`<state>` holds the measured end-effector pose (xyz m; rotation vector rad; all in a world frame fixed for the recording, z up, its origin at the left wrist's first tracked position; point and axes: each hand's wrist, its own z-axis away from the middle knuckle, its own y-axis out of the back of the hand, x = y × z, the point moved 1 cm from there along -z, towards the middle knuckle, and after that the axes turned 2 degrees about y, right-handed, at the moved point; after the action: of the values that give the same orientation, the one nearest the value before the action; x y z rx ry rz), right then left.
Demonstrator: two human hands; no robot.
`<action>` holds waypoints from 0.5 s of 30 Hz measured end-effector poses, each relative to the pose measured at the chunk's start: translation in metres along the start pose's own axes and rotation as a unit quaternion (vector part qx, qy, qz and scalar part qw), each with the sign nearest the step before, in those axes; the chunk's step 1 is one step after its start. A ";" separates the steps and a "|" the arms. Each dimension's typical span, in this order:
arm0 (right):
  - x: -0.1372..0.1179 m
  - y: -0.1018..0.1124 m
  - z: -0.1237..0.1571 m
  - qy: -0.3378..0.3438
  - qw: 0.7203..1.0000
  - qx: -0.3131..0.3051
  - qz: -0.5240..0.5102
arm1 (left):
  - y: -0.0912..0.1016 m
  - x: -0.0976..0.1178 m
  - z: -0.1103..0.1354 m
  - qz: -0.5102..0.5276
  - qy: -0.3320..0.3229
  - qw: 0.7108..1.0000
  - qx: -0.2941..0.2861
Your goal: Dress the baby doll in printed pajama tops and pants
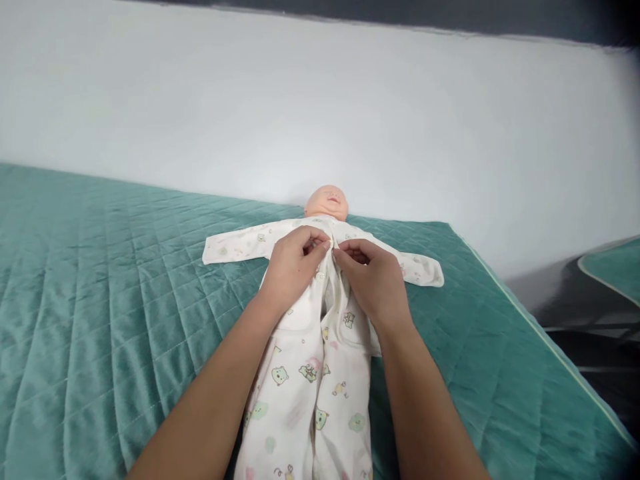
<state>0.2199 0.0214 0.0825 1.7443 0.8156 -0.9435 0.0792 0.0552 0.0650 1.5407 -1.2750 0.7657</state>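
A baby doll (327, 201) lies on its back on a teal quilted bed (100, 280), head toward the wall. It wears a white romper (310, 380) printed with small bears, sleeves spread out to both sides. My left hand (293, 263) pinches the left edge of the romper's front opening at the chest. My right hand (373, 277) pinches the right edge just opposite, fingertips nearly touching the left hand's. Both hands have fingers closed on the fabric. The front opening gapes a little below my hands.
A plain white wall (320, 120) rises behind the bed. The bed's right edge (525, 313) drops to a dark floor, and the corner of another teal mattress (613, 267) shows at the far right.
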 end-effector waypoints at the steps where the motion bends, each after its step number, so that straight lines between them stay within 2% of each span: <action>1: 0.001 0.000 -0.001 -0.006 1.000 0.000 -0.029 | 0.000 0.000 0.000 0.002 -0.002 1.000 0.000; 5: 0.005 -0.002 -0.002 0.002 0.994 0.016 -0.105 | 0.001 -0.001 0.000 0.005 -0.004 1.000 0.004; 9: 0.005 -0.004 -0.001 0.014 0.995 0.009 -0.098 | 0.002 0.001 0.000 0.017 0.016 1.000 0.003; 15: 0.010 -0.004 -0.002 0.018 0.995 -0.033 -0.096 | 0.002 -0.001 0.000 0.039 0.032 0.999 0.006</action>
<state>0.2219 0.0256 0.0729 1.6505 1.0413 -1.0030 0.0772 0.0553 0.0647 1.4710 -1.2917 0.8673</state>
